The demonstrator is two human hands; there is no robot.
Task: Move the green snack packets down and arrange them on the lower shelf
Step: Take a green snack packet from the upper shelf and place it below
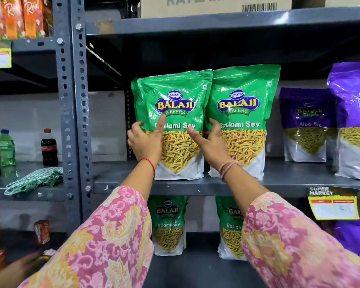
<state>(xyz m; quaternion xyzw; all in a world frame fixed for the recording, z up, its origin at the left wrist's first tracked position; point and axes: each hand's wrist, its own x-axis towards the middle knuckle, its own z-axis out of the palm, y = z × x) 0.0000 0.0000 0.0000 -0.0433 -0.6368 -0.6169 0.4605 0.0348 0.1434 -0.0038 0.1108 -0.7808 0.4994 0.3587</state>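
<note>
Green snack packets (pixel 240 96): two upright on the upper shelf (pixel 258 187). Left hand (pixel 146 142) and right hand (pixel 210 142) pinch the left packet (pixel 175 88) by its sides. Grasp step; next I lift it clear, down below my hands onto the lower shelf (pixel 197 267).

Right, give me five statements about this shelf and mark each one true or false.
1. The left green packet and the right green packet stand upright on the upper shelf. True.
2. The lower shelf holds no green packets. False: two lower green packets already stand on it.
3. The left hand grips the left green packet by its left edge. True.
4. The purple packets stand left of the green ones. False: they stand to the right.
5. The right hand holds a bottle. False: it grips the right green packet's left edge.
</note>
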